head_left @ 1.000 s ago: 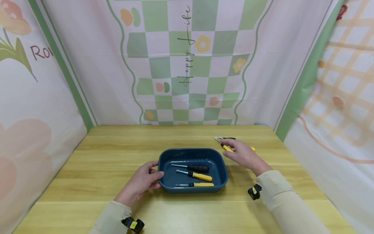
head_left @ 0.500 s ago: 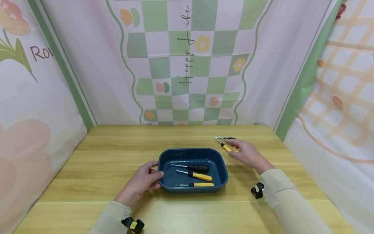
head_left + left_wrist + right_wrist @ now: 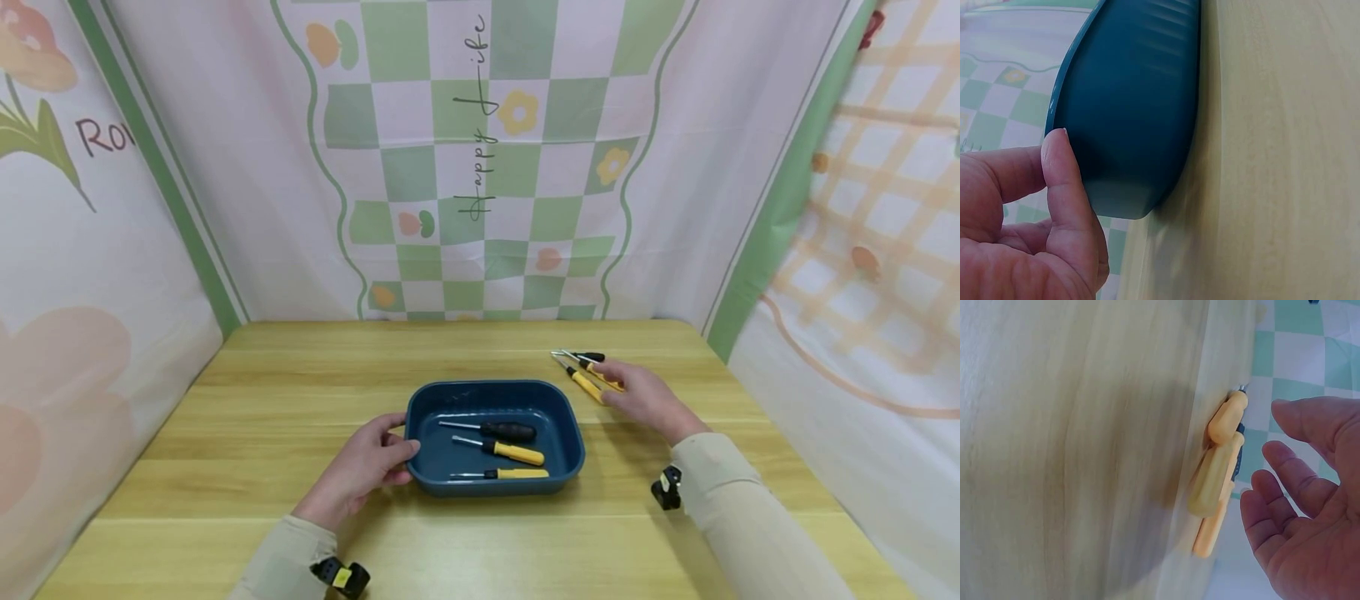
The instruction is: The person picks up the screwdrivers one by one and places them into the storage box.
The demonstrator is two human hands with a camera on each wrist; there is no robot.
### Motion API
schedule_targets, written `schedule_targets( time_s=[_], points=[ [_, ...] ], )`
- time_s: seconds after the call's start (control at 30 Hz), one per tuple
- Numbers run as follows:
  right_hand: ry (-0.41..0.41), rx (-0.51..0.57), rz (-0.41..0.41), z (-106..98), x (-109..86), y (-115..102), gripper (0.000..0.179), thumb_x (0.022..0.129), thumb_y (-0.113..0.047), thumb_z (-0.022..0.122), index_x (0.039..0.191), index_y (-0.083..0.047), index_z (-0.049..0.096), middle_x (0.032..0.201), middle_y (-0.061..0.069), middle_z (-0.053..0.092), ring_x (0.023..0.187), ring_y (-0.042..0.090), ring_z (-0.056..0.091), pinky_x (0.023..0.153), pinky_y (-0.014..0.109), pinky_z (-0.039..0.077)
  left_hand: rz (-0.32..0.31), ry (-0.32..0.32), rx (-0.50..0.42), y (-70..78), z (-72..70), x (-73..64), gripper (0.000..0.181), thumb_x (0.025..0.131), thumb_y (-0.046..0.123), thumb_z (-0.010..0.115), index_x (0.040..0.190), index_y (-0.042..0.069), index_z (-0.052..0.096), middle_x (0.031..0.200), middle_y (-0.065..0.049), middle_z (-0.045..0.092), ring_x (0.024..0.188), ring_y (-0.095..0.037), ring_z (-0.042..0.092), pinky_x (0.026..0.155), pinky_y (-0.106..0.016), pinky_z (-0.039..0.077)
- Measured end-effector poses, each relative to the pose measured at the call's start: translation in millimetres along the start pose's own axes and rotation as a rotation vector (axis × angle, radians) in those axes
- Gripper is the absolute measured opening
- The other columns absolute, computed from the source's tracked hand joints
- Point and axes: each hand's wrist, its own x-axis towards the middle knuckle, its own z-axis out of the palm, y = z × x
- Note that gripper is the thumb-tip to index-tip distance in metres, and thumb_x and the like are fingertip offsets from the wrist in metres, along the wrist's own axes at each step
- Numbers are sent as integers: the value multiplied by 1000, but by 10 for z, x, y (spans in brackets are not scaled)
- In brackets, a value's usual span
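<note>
A dark blue plastic tray [image 3: 491,486] stands on the table, with a black-handled screwdriver [image 3: 510,431] and two yellow-handled screwdrivers [image 3: 517,453] lying inside. My left hand [image 3: 367,467] pinches its left rim between thumb and fingers; the left wrist view shows the same grip on the tray wall [image 3: 1135,94]. Behind the tray to the right lies a small pile: a black-handled screwdriver [image 3: 592,357] and yellow-handled screwdrivers [image 3: 587,387], partly covered by my right hand [image 3: 647,400]. In the right wrist view that hand [image 3: 1304,500] has its fingers spread, apart from the yellow handles [image 3: 1211,481], holding nothing.
The wooden table [image 3: 300,392] extends around the tray. A checkered cloth [image 3: 487,275] hangs along the back edge, with patterned cloths at both sides. A small black camera [image 3: 666,487] is worn on the right wrist and another [image 3: 341,577] on the left.
My right hand has shifted right and slightly nearer over the pile, uncovering more of the front yellow handle. The left hand and the tray stay where they were.
</note>
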Motion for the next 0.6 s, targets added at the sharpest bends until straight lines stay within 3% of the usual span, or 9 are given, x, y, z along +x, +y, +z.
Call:
schedule_targets(
  time_s=[0.6],
  points=[
    [-42,13,60,2,45,152,53,99,-9,65,148,3,52,143,36,54,131,54,53,108,67,44,2,3,4,0,-3,0,53,101,10,67,151,3,49,105,-15,59,76,-21,63,67,-28,62]
  ],
)
